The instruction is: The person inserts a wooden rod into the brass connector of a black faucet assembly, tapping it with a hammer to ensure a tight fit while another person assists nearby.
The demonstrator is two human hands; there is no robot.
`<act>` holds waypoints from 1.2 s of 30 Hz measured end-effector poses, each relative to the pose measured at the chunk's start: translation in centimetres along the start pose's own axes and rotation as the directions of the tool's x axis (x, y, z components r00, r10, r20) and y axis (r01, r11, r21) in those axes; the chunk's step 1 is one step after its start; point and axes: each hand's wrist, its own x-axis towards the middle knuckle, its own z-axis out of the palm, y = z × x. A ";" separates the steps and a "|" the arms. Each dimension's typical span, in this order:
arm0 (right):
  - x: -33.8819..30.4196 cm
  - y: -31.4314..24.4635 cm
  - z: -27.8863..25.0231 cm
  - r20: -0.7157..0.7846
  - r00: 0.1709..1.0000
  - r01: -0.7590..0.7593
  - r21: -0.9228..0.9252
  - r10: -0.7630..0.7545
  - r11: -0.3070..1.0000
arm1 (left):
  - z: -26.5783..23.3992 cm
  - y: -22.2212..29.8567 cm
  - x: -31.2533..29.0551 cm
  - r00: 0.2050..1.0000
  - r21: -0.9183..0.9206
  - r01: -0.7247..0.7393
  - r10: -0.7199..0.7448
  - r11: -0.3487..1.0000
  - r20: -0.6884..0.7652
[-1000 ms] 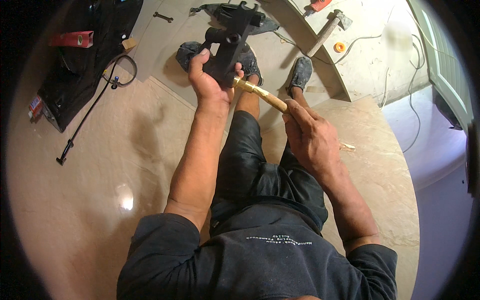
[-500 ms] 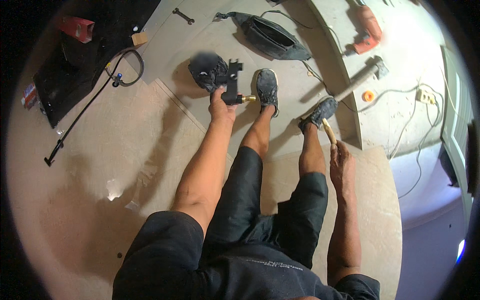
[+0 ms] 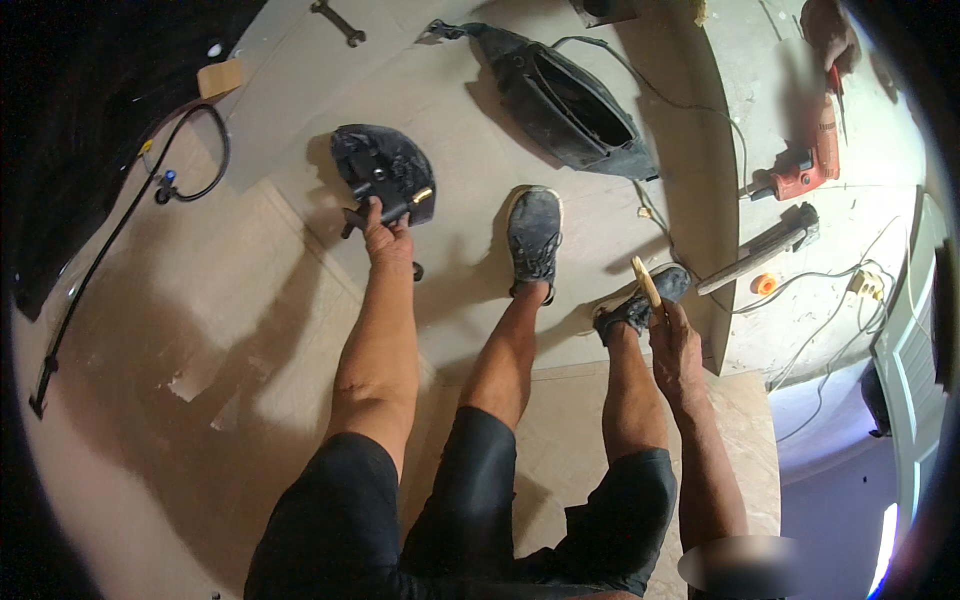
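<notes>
My left hand [image 3: 385, 235] is closed on a black fitting [image 3: 385, 207] with a brass-coloured end. The fitting is over a rounded black piece [image 3: 390, 160] lying on the floor, whose kind I cannot make out; whether the two touch is unclear. My right hand [image 3: 677, 350] grips a pale wooden stick-like thing [image 3: 646, 282], pointing up and away from me, above my right shoe [image 3: 640, 305]. A small dark round thing [image 3: 418, 271] lies beside my left wrist.
A black waist bag [image 3: 560, 100] gapes ahead, with a wrench [image 3: 340, 22] to its left. On the right are a hammer [image 3: 765, 250], an orange ring [image 3: 765, 285], a socket block [image 3: 865, 285] and cords. Another person's hand [image 3: 830, 40] is by an orange drill [image 3: 815, 150]. A black hose [image 3: 95, 270] lies left.
My left hand has moved left and lower in view, turning the black fitting over the rounded black piece. The wooden thing has shifted slightly left. Another person's hand has appeared by the drill.
</notes>
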 end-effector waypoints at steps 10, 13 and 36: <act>7.2 -3.4 -0.9 0.137 0.988 -0.140 0.673 0.063 0.726 | 1.1 -2.3 4.8 0.994 -0.035 0.080 -0.078 0.996 0.070; 8.5 -2.6 -0.8 0.178 0.978 -0.208 0.836 0.107 0.508 | 2.8 -2.9 2.6 0.986 0.061 0.163 -0.160 0.985 -0.057; 32.8 -13.6 8.4 -0.167 0.958 0.154 -0.383 -0.233 0.911 | 13.7 -3.6 -18.2 0.745 0.659 -0.089 -0.389 0.747 0.542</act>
